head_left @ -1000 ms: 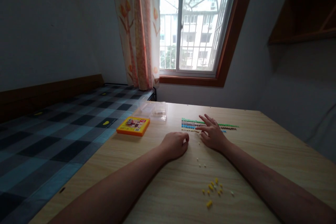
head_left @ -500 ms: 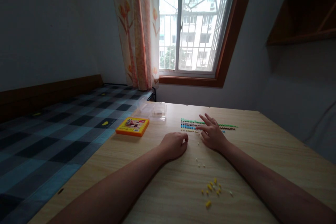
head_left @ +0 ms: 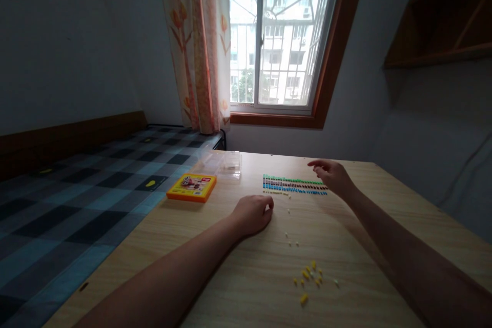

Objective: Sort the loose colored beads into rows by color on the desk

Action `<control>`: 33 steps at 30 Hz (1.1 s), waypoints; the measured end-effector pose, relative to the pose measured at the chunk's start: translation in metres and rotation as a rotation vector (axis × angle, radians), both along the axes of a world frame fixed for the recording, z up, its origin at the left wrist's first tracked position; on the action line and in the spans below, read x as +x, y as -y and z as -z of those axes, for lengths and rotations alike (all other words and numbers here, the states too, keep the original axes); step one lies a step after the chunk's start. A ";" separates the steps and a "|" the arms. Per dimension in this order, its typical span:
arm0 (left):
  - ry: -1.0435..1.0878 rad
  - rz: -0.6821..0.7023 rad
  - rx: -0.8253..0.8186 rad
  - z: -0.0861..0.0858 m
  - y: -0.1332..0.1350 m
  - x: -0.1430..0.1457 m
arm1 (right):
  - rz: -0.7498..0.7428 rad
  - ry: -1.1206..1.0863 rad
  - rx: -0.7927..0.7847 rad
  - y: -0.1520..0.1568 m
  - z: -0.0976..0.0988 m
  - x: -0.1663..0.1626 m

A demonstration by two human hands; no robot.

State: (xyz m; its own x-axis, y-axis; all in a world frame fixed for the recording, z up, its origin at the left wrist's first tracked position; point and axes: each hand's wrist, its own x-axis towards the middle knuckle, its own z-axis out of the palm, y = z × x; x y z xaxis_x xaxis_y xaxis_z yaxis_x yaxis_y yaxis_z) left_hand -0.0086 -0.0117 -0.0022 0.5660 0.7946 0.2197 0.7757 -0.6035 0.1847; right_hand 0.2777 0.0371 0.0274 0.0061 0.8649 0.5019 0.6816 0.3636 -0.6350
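My left hand (head_left: 253,214) rests on the wooden table with its fingers curled; whether anything lies inside them is hidden. Above the right end of the rows hovers my right hand (head_left: 331,174), fingers apart and pointing left, with nothing visible in it. Tiny building-block pieces lie in lines: a green row (head_left: 277,178), a brown row (head_left: 284,184), a blue row (head_left: 292,190) and a short cream row (head_left: 272,192). A few loose cream pieces (head_left: 286,235) trail towards me. Nearer still is a scatter of yellow pieces (head_left: 306,273).
An orange-and-yellow box (head_left: 192,187) with a printed lid sits on the table's left side. Behind it lies a clear plastic case (head_left: 221,163). A bed with a checked cover (head_left: 115,184) adjoins the table on the left; a wall shelf (head_left: 442,25) hangs at upper right.
My right hand has lifted off the cream pieces and moved right and away from me, uncovering the rows' middle. My left hand stays in place. The view has shifted slightly.
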 end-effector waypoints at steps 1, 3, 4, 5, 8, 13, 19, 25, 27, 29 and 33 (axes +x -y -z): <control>0.000 0.000 0.001 0.000 0.000 0.000 | -0.103 0.043 -0.158 0.002 -0.007 0.002; -0.003 -0.006 0.005 -0.001 0.000 0.001 | -0.319 0.158 -0.395 0.009 -0.017 0.000; -0.006 -0.009 0.005 -0.001 0.000 0.001 | -0.415 0.223 -0.496 0.014 -0.020 -0.004; -0.010 -0.013 0.005 -0.002 0.000 0.001 | -0.488 0.278 -0.585 0.019 -0.022 -0.009; -0.014 -0.012 0.001 -0.004 0.001 0.000 | -0.603 0.426 -0.792 0.033 -0.022 -0.029; -0.013 -0.008 -0.002 -0.005 0.000 -0.001 | -0.566 0.607 -0.897 0.041 -0.018 -0.047; -0.003 -0.008 -0.003 -0.005 0.000 -0.001 | -0.416 0.596 -0.489 0.032 -0.015 -0.045; -0.010 -0.007 -0.016 -0.008 0.002 -0.001 | -0.383 0.619 -0.384 0.037 -0.010 -0.060; -0.005 0.000 -0.012 -0.009 0.002 -0.001 | -0.379 0.649 -0.378 0.039 -0.010 -0.061; 0.002 0.007 -0.008 -0.008 0.002 -0.001 | -0.379 0.665 -0.368 0.037 -0.010 -0.059; 0.005 0.007 -0.008 -0.007 0.001 -0.002 | -0.282 0.669 -0.261 0.026 -0.005 -0.047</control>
